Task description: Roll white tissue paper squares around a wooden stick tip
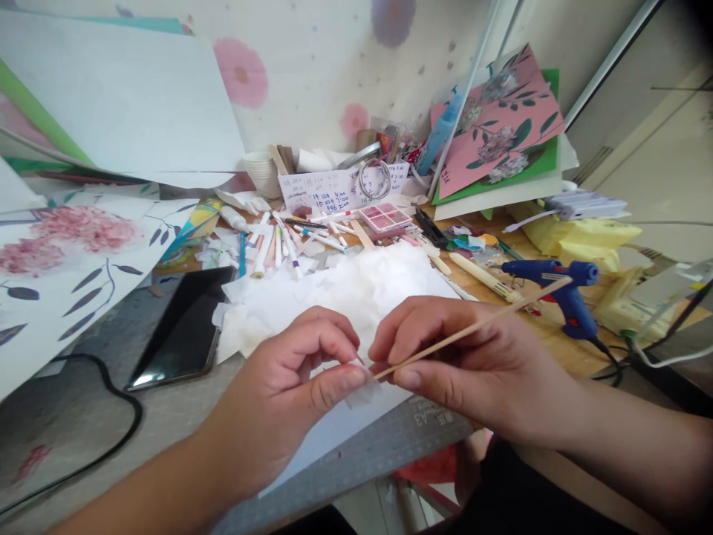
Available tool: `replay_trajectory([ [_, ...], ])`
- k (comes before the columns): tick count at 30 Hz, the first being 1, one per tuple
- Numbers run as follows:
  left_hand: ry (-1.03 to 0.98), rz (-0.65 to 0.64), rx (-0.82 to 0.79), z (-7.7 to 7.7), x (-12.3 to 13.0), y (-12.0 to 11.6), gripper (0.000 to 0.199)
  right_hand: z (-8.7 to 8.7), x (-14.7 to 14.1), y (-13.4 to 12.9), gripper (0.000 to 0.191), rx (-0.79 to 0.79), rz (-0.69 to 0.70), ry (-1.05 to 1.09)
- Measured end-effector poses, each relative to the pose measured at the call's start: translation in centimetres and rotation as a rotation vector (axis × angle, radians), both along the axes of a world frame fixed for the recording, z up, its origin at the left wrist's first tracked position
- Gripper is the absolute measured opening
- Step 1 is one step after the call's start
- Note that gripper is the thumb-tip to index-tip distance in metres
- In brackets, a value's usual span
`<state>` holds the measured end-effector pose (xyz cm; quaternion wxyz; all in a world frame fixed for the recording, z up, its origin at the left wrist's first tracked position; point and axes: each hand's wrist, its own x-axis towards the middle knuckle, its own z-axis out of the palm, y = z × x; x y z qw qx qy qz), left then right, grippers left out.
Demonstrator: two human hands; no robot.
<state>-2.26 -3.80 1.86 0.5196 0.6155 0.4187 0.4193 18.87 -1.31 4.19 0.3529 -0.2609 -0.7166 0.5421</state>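
- Left hand (295,371): fingers drawn in narrow; we see thumb and forefinger pinching a thin pale scrap (361,392), part of which hangs below the thumb tip.
- Right hand (484,364): also narrow, thumb and fingers closed on a slim wooden stick (473,328) near its lower end. The stick slants across the hand, its far end rising up and to the right.
- Between the two hands: the stick's lower tip meets the scrap at the left fingertips. We cannot tell whether the two are stuck together.
- Below the hands: we record a white sheet (317,453) lying on a grey cutting mat (412,427).
- Just beyond the fingertips: a heap of fluffy white material (384,275), partly hidden by the fingers.
- Left of the left hand: a dark phone (178,327), lying flat; further left, a black cable (134,409) and a picture with pink blossoms (100,230).
- Right of the right hand, past the stick's upper end: a blue glue gun (576,308), with a thick cream pen (482,276) near it.
- Beyond the fluffy heap: we find scattered markers (278,245) and a pink palette (384,218); behind these, a card with handwritten figures (334,189) beside stacked paper cups (261,174).
- Far beyond the right hand: a pink floral picture (509,126), leaning at a tilt, and a light blue bottle (440,134).
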Motion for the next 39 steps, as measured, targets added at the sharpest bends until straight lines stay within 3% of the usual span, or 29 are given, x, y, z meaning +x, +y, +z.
replay_trajectory([
  [3, 0.041, 0.007, 0.061, -0.1, -0.1, 0.1, 0.011, -0.1, -0.2, -0.1, 0.006, -0.002, -0.018, 0.006],
  [5, 0.096, 0.095, 0.125, -0.2, -0.3, 0.0, 0.006, -0.1, -0.3, -0.2, 0.006, 0.052, -0.047, 0.001],
  [9, 0.223, 0.311, 0.261, -0.1, -0.5, -0.9, 0.014, 0.2, -0.2, -0.2, 0.006, 0.369, -0.122, -0.056],
  [12, 0.258, 0.263, 0.184, 0.4, 0.0, -1.5, 0.023, 0.4, -0.2, -0.3, 0.009, 0.577, -0.117, -0.1],
  [17, 0.216, 0.168, 0.033, 0.6, 0.6, -1.4, 0.013, 0.2, -0.2, -0.4, 0.01, 0.673, -0.07, -0.103],
  [21, 0.269, 0.103, 0.041, 0.2, 0.3, -1.0, 0.014, -0.2, -0.3, -0.4, 0.008, 0.711, -0.042, -0.114],
  [28, 0.389, 0.198, 0.126, 0.2, 0.7, -0.9, 0.014, -0.4, -0.4, -0.7, 0.008, 0.775, -0.043, -0.101],
  [39, 0.383, 0.142, 0.095, 0.1, 0.7, -1.0, 0.015, -0.7, -0.1, -0.9, 0.01, 0.968, -0.103, -0.206],
])
